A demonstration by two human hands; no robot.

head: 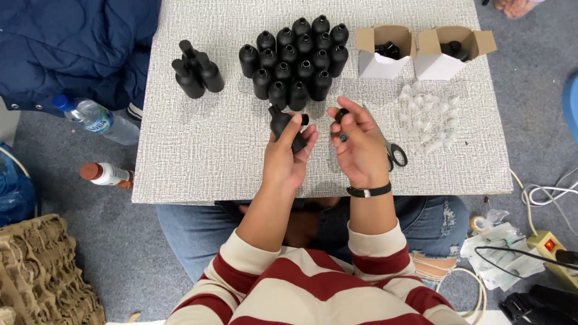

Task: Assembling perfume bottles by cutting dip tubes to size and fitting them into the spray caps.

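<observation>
My left hand (288, 157) grips a matte black bottle (280, 122), tilted with its neck pointing up and left. My right hand (358, 144) pinches a small black cap (341, 115) between thumb and fingers, a little to the right of the bottle. Just beyond both hands stands a tight cluster of several uncapped black bottles (296, 57). Three capped black bottles (197, 71) stand apart at the left of the grey textured board (198, 150) on my lap.
Two open white cardboard boxes (385, 51) (448, 51) with black parts stand at the far right. Clear plastic pieces (428, 117) lie right of my hands, scissors (394, 153) beside my wrist. Water bottles (99, 120), a power strip (551, 253) and cables lie on the floor.
</observation>
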